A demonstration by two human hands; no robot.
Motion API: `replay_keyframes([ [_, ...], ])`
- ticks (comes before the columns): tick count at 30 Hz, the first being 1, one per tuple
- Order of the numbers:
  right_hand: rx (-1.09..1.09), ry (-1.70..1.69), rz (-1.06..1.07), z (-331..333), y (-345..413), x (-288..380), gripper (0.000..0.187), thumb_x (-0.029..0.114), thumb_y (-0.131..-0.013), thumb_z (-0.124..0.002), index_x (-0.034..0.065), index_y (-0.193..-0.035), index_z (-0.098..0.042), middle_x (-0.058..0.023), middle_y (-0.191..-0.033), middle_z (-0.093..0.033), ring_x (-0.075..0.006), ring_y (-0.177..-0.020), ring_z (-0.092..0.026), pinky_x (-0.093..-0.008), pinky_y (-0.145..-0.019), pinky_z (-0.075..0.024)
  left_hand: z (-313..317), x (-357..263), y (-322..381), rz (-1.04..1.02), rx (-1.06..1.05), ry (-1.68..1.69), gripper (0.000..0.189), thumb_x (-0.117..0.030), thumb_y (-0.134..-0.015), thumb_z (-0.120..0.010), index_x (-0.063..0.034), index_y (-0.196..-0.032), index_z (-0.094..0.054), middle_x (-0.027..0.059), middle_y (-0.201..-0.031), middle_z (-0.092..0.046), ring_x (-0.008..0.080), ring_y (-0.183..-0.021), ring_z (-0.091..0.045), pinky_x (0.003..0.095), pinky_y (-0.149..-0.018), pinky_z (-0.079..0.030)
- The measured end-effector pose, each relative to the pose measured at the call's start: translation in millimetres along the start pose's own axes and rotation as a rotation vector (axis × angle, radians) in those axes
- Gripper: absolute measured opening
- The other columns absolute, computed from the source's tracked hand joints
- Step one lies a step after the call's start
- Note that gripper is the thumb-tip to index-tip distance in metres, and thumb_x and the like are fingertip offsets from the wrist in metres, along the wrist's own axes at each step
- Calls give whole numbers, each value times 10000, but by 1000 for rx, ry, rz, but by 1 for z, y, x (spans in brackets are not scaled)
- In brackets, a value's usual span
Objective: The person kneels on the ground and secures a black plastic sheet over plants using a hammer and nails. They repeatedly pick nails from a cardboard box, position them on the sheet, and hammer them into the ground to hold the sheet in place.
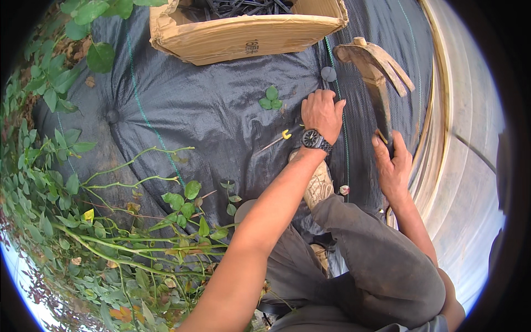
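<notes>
My right hand [392, 164] grips the lower handle of a worn claw hammer [382, 99]. The hammer is raised, its head at the top and its claw towards the right. My left hand [322, 111], with a dark wristwatch [313, 138] at the wrist, is low over black woven ground cover fabric [207, 103]. Its fingertips are hidden, so whether they hold anything cannot be seen. Just beyond its knuckles is a grey round pin cap [328, 74], beside a green stitched line. Farther left, another round cap [112, 116] sits in the fabric, with creases spreading from it.
A cardboard box [253, 39] of black plastic pieces [244, 7] stands ahead and bears writing. Leafy thorny-looking stems [137, 249] reach in from the left. Plastic sheeting [468, 145] rises along the right. My shoe [318, 184] is beside my left wrist.
</notes>
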State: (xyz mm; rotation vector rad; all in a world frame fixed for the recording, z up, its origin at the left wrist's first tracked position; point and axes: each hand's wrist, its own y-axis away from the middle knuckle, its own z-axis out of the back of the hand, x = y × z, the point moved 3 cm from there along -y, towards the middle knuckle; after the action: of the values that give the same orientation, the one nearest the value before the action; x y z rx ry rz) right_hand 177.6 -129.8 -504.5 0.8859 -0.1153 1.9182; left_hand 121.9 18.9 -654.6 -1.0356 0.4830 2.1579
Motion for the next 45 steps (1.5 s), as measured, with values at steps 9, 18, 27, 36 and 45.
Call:
replay_keyframes([
  [9,53,0,-5,-2,-2,-1,263,220,-999,-761,-1,-1107,-670,-59,-678,-543,-111,-640,-470,-312,-586,-435,-15,3,-27,255,-19,-5,268,-268,-989,-639,-2,-1020,-640,228,-942,-732,445,-880,-723,548,-775,-562],
  [18,57,-67,-77,-6,1,-18,274,224,-998,-768,-7,-1116,-680,1,-670,-525,-82,-631,-445,-292,-564,-406,-35,12,-20,237,-276,524,91,-72,-893,-750,12,-925,-736,137,-842,-673,283,-720,-670,401,-690,-532],
  [27,71,-155,-199,-10,-1,-20,297,263,-999,-770,-5,-1097,-689,16,-643,-508,-54,-603,-416,-276,-526,-357,-29,11,-18,230,-281,490,202,-31,-898,-724,-20,-1093,-777,154,-1000,-716,340,-966,-706,406,-864,-546],
  [36,37,-144,-236,-8,-7,-29,326,291,-970,-793,-7,-1045,-685,-54,-638,-525,-93,-615,-466,-330,-552,-414,-48,-7,-27,629,-429,563,247,-68,-834,-845,60,-1024,-751,163,-892,-780,235,-785,-743,356,-766,-587],
  [45,52,-162,-199,-5,-9,-33,281,262,-984,-778,2,-1016,-678,24,-655,-506,-59,-612,-436,-288,-532,-369,-54,-12,-34,882,-532,820,154,57,-868,-758,79,-1019,-742,206,-1006,-765,264,-897,-729,371,-851,-589],
])
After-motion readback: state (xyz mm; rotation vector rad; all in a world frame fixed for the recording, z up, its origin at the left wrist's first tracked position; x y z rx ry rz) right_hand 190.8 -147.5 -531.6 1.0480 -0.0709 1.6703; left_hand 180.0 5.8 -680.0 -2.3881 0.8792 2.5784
